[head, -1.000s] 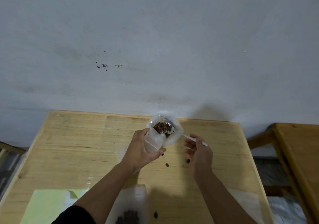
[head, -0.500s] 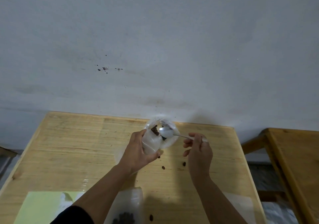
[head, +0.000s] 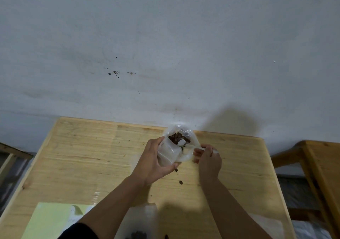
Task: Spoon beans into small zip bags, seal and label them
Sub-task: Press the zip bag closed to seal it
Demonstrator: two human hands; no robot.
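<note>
My left hand (head: 153, 162) grips a clear plastic bag (head: 173, 152) above the wooden table (head: 82, 161), its mouth held open. Dark brown beans (head: 176, 138) lie inside the bag near its top. My right hand (head: 208, 160) pinches the handle of a pale spoon (head: 197, 148), whose bowl reaches into the bag's mouth from the right. Two loose beans (head: 180, 182) lie on the table below my hands. At the bottom edge, partly cut off, lies another clear bag (head: 138, 226) with beans in it.
A light green sheet (head: 47, 222) lies at the near left of the table, with a clear plastic sheet beside it. A grey wall stands behind the table's far edge. A second wooden table (head: 322, 165) stands to the right, across a narrow gap.
The spoon's bowl has sunk deeper into the bag and no longer shows a heap of beans. My right hand has closed in towards the bag. My left hand keeps holding the bag.
</note>
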